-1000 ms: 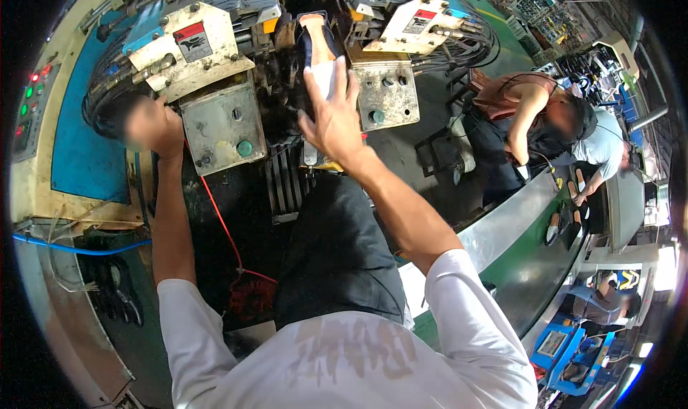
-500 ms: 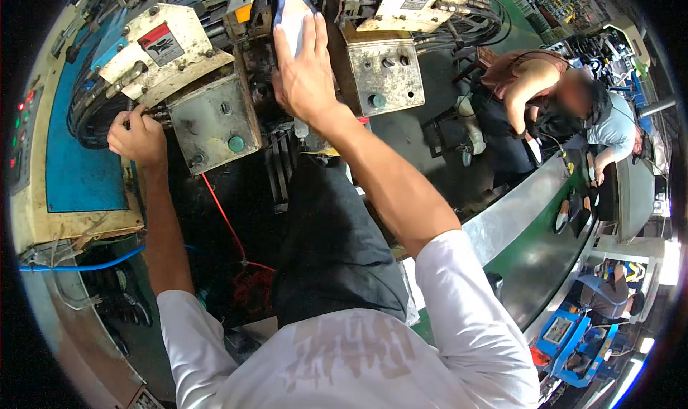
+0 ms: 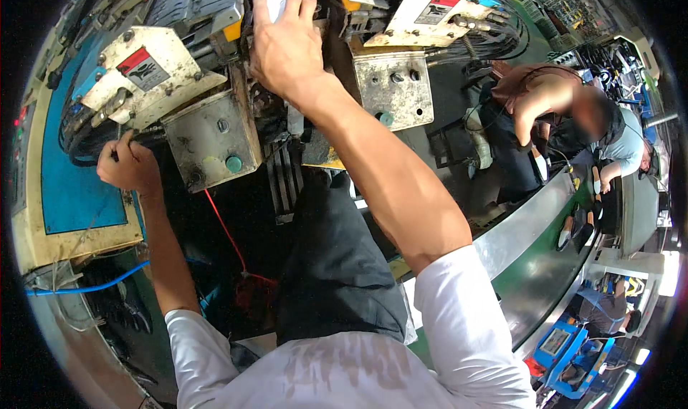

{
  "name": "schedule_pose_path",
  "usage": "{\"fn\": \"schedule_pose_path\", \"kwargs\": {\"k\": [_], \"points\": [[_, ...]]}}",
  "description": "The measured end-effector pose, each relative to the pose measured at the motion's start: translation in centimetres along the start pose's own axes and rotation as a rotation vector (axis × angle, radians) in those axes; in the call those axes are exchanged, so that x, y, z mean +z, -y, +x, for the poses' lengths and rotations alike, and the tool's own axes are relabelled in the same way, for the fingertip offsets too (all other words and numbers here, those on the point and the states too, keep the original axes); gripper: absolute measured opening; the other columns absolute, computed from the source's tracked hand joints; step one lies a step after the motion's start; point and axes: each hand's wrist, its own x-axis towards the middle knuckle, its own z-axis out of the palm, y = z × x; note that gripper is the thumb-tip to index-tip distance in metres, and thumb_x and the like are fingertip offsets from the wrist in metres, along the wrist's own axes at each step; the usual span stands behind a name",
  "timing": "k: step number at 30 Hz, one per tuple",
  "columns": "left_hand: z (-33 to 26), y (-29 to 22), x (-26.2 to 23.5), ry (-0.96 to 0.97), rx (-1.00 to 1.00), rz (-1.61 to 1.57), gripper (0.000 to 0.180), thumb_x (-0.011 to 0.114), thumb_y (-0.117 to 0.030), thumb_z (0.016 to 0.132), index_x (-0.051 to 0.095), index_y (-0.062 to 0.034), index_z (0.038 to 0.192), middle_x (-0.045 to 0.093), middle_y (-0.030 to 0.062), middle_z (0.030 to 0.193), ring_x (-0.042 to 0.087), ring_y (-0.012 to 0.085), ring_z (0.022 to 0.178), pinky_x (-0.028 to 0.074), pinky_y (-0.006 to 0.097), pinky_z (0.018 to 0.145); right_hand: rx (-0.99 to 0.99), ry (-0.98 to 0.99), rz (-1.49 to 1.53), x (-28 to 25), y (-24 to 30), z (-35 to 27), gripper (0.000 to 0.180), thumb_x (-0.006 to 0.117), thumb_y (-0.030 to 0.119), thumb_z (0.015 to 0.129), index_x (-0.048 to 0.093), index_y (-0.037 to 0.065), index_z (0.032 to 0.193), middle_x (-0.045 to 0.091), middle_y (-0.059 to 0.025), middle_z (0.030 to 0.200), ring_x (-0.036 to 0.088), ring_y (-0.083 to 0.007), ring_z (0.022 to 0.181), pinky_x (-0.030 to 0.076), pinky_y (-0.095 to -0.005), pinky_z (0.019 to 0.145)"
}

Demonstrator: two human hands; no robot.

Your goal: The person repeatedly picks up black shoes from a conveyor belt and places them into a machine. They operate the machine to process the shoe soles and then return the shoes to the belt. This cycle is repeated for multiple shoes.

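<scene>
My right hand [image 3: 290, 47] reaches up to the top edge between two machine heads. Its fingers stretch along the whitish underside of a shoe [image 3: 275, 2], with the palm over its near end. Most of the shoe is hidden by my hand and cut off by the frame. On the left, my left hand [image 3: 129, 167] is closed with curled fingers, below the cream side plate [image 3: 150, 76] and beside black hoses. Something small and dark shows at its fingers, too small to name. A grey control box [image 3: 211, 140] with a green button is right of this hand.
A second control box [image 3: 393, 87] hangs under the right machine head. The blue-panelled machine cabinet [image 3: 86, 172] stands at the left. A metal-edged conveyor [image 3: 494, 248] runs along the right, where a seated co-worker [image 3: 537, 97] bends over. A red cord [image 3: 226, 230] hangs below.
My right hand has moved up and slightly left with the shoe, farther into the machine. My left hand sits lower and farther left in view. The whole view has shifted a little.
</scene>
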Motion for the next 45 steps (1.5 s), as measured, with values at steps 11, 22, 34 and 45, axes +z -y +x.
{"fn": "schedule_pose_path", "kwargs": {"k": [11,22,34,45], "points": [[-0.9,-0.5,0.2,-0.002,0.002,0.186,0.024,0.076,-0.006,0.08,0.08,-0.025,0.094,0.067,0.0047,0.105,0.062,0.0292,0.097,0.046,0.047,0.081,0.037,0.063,0.164,-1.8,0.0,1.8,0.064,0.064,0.016,0.096,0.049,0.002,0.156,0.027,-0.0435,0.164,0.019,-0.0589,0.158,0.037,-0.0637,0.121],[0.7,-0.3,1.0,0.095,0.164,0.087,0.018,0.076,-0.011,0.079,0.081,-0.0195,0.094,0.075,0.0116,0.092,0.072,0.0356,0.081,0.054,0.051,0.067,0.542,0.147,0.048,-21.9,-7.2,-46.1,0.056,0.066,-0.001,0.088,0.061,0.003,0.144,0.06,-0.0219,0.143,0.057,-0.0433,0.132,0.048,-0.0494,0.113],[-1.3,4.3,0.7,0.271,0.224,-0.113,0.04,0.052,-0.039,0.105,0.086,-0.0201,0.114,0.075,0.0165,0.126,0.072,0.0349,0.102,0.059,0.056,0.088,2.485,-0.043,-0.695,-59.9,3.6,-92.2,0.071,0.08,0.028,0.09,0.052,-0.004,0.148,0.058,-0.0305,0.147,0.055,-0.0425,0.14,0.045,-0.0496,0.118],[-10.1,-10.0,-14.2,0.991,0.042,-0.801,0.034,0.049,0.007,0.097,0.071,0.0035,0.123,0.07,0.0164,0.133,0.067,0.0334,0.123,0.052,0.042,0.108,1.703,0.623,-0.51,-63.1,-21.1,-92.1,0.102,0.091,0.032,0.075,0.043,0.015,0.164,0.056,-0.0235,0.157,0.056,-0.0394,0.143,0.047,-0.0473,0.119]]}}
